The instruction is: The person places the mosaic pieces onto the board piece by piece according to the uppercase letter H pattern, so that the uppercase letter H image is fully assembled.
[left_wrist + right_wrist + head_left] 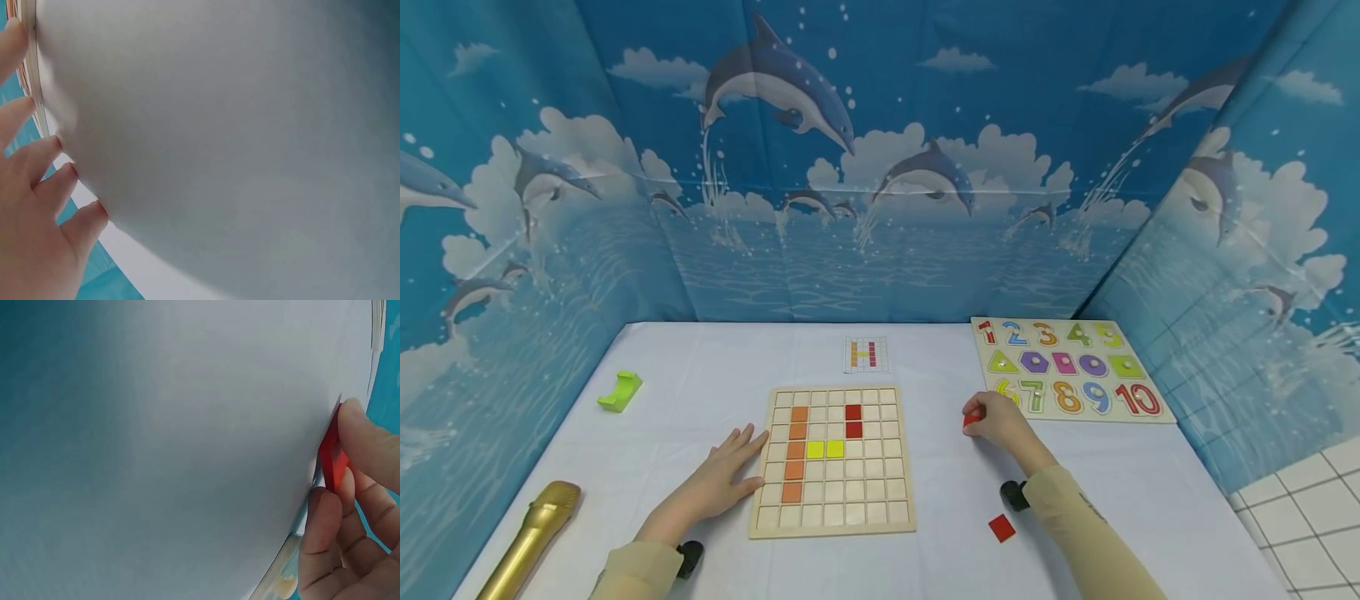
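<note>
A wooden grid board [833, 525] lies in the middle of the white table. On it sit a column of orange tiles [795, 450], two yellow tiles [825, 450] side by side and two red tiles [853, 421] one above the other. My left hand [718, 479] rests at the board's left edge with fingers spread; in the left wrist view its thumb and a finger touch the rim. To the right of the board, my right hand [1000, 421] pinches a red square tile [333, 453] between thumb and fingers. Another red tile [1002, 527] lies near the right wrist.
A small pattern card [867, 355] lies behind the board. At back right is a number and shape puzzle board [1067, 367], close to the right hand. A green plastic piece [621, 392] and a gold microphone [535, 533] lie at left. A dolphin curtain [880, 267] encloses the table.
</note>
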The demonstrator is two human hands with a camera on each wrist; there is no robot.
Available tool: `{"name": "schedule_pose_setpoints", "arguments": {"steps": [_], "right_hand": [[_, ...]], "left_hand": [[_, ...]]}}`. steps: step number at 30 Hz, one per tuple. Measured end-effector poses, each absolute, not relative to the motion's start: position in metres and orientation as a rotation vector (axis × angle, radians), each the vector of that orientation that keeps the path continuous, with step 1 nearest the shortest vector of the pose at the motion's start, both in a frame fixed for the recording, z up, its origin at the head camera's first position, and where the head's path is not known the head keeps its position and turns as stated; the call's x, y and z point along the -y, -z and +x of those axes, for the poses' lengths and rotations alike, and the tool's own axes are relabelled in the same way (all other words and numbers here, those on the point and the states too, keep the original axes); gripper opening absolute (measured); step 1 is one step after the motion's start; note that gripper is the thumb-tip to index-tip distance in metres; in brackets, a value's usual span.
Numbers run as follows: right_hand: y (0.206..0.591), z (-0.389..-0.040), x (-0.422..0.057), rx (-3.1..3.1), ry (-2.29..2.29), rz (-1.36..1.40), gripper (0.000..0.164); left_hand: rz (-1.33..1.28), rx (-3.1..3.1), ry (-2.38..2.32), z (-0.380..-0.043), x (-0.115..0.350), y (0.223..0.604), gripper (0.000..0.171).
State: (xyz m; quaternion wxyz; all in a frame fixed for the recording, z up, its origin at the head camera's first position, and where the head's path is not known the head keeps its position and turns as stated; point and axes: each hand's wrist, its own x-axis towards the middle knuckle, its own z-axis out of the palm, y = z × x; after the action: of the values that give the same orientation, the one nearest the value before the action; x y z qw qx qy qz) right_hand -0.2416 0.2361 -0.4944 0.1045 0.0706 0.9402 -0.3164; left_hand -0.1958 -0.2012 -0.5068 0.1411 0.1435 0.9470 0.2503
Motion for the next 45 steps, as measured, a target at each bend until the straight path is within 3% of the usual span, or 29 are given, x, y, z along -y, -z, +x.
{"name": "schedule_pose_setpoints", "arguments": {"steps": [28, 45], "right_hand": [[0.481, -0.234, -0.232, -2.724, 1.140, 0.202, 0.022], [0.477, -0.235, -0.154, -2.621, 1.396, 0.048, 0.020]], "left_hand": [[0.416, -2.741, -0.716, -0.196, 0.201, 0.507, 0.071], [0.421, -2.740, -0.713, -0.197, 0.201, 0.508, 0.072]]}}
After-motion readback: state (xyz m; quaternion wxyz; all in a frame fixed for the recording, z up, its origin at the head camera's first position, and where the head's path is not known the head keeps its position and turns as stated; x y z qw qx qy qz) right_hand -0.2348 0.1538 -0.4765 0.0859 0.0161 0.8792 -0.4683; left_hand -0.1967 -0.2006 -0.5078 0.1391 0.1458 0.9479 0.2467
